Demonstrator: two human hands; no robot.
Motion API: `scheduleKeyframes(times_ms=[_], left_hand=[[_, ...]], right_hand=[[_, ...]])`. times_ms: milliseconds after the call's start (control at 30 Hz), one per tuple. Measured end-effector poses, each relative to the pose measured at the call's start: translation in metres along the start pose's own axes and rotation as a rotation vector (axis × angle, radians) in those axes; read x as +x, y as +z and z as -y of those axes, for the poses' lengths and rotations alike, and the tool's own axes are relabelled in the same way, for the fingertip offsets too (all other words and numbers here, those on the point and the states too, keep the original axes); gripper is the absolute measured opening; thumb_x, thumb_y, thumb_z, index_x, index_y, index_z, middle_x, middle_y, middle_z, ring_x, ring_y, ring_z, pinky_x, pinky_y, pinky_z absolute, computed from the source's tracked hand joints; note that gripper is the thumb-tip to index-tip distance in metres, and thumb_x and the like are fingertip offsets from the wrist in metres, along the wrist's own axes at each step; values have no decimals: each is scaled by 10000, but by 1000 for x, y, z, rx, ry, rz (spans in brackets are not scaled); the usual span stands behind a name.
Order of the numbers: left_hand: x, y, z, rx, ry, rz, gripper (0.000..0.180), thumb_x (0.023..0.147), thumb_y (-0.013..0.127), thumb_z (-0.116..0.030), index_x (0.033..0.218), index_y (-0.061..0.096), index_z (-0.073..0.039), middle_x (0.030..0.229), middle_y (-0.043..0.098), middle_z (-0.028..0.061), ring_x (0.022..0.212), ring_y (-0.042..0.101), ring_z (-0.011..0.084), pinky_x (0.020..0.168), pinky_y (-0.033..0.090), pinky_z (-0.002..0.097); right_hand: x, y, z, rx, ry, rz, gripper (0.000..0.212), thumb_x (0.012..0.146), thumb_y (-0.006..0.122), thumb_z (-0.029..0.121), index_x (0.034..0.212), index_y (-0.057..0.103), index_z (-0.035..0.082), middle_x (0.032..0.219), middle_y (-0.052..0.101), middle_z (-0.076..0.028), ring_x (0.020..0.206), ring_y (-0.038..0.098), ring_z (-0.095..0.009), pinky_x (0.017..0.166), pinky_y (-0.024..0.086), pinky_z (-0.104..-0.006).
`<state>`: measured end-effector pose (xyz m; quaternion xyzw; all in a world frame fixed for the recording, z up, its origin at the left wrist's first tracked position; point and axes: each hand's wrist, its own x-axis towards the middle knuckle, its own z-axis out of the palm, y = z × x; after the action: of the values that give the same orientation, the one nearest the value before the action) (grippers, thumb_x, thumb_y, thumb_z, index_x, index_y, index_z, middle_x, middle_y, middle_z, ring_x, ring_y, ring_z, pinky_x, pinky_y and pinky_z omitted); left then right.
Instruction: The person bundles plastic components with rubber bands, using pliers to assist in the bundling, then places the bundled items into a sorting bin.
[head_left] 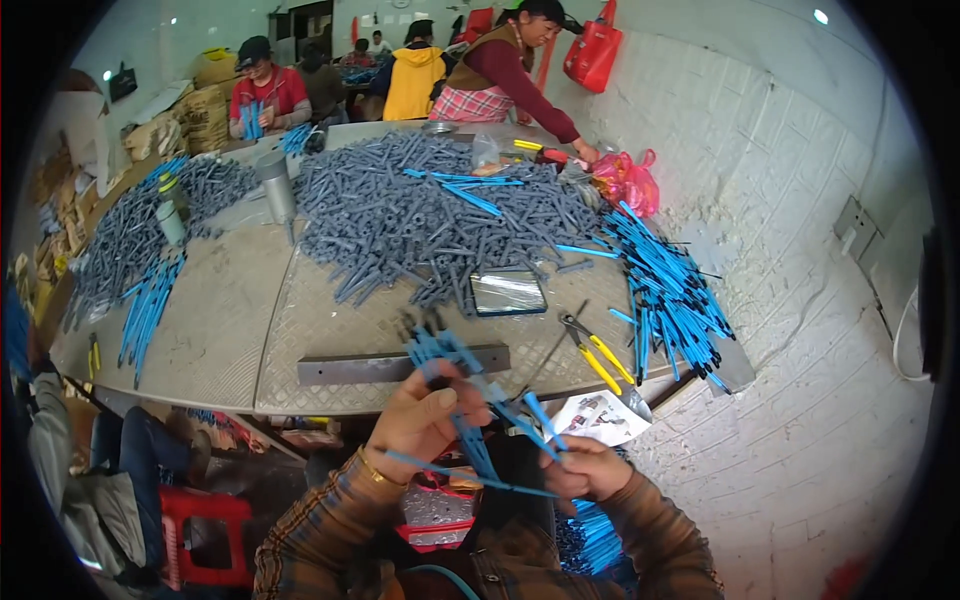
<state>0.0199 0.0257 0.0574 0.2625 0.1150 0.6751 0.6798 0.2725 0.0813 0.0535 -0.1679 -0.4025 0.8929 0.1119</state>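
Observation:
My left hand [425, 415] is closed around a bundle of thin blue plastic sticks [476, 448] with dark tips, held in front of the table's near edge. Pinched in my right hand [588, 468] are blue strips; one blue strip [540, 415] points up from the fingers toward the bundle. Another long thin blue strip [450, 474] runs between the two hands below them. Just past my left hand lies a dark metal bar [400, 366]. Pliers with yellow handles [598, 355] rest beyond my right hand, beside a printed paper sheet [598, 418].
A large heap of grey tubular parts [400, 200] covers the table's middle. At right lies a pile of blue sticks [665, 290]; a phone-like slab [508, 293] sits between. A metal flask [276, 187] stands left. One person reaches toward a pink bag [628, 183]; others sit farther back.

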Motion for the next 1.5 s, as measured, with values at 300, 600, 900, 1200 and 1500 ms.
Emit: scheduleKeyframes(times_ms=[300,600,900,1200,1500], left_hand=[[1,11,12,230,288,-329,129,821,581,-22,934,529,-59,803,604,70,704,621,191,637,517,294],[2,30,13,393,328,-461,49,881,482,-50,925,474,-71,722,540,33,645,581,176,606,499,283],[3,19,22,116,286,-335,57,886,470,-76,920,464,-121,620,446,6,473,379,95,443,335,240],[-18,23,10,40,92,-52,133,876,515,-187,911,501,-60,541,464,47,421,366,94,381,256,228],[-42,-20,-16,216,-291,107,196,861,527,-136,949,559,36,796,625,193,648,605,223,509,428,251]], right_hand=[[-1,3,-9,-58,42,-65,278,881,511,242,1043,515,17,586,344,5,488,366,-91,443,406,-275],[-14,5,-14,-556,4,-57,598,849,560,216,1336,271,23,855,573,-57,683,527,-89,601,414,-200],[-24,-8,-11,-417,-222,-222,559,851,567,170,1325,301,40,859,560,-25,738,533,-103,677,445,-237],[-5,-162,194,-1832,-633,-1303,231,881,477,179,965,593,-2,881,604,-211,803,585,-347,719,473,-376],[11,-286,243,-1978,-101,-1495,270,828,465,264,930,571,38,879,606,-211,809,582,-385,727,459,-487]])
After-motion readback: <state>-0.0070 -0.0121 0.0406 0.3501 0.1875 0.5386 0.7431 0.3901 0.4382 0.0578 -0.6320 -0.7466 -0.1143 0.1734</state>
